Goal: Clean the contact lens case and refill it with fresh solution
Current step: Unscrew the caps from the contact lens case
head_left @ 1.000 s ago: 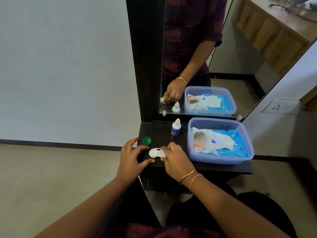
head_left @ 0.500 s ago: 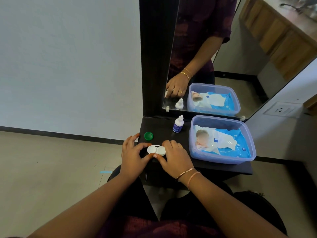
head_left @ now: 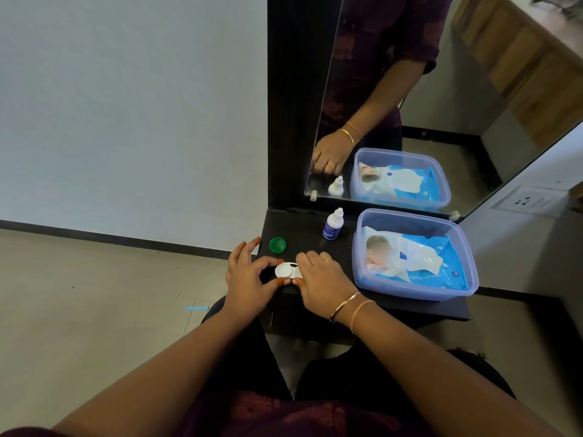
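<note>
The white contact lens case (head_left: 286,270) lies near the front left of the black shelf (head_left: 303,228). My left hand (head_left: 249,275) pinches its left end between thumb and forefinger. My right hand (head_left: 321,280) covers the case's right half, fingers curled over it. A loose green cap (head_left: 277,245) rests on the shelf just behind my left hand. The small solution bottle (head_left: 333,224), white with a blue label and its nozzle cap on, stands upright further back near the mirror.
A translucent blue tub (head_left: 467,266) holding a pack of wet wipes (head_left: 413,260) fills the shelf's right side. A mirror (head_left: 410,89) rises behind the shelf in a black frame. A wall socket (head_left: 530,201) sits to the right. Floor lies to the left.
Both hands have closed in on the case: the left thumb and forefinger now pinch its left end and the right hand covers more of it. The head view shifted slightly.
</note>
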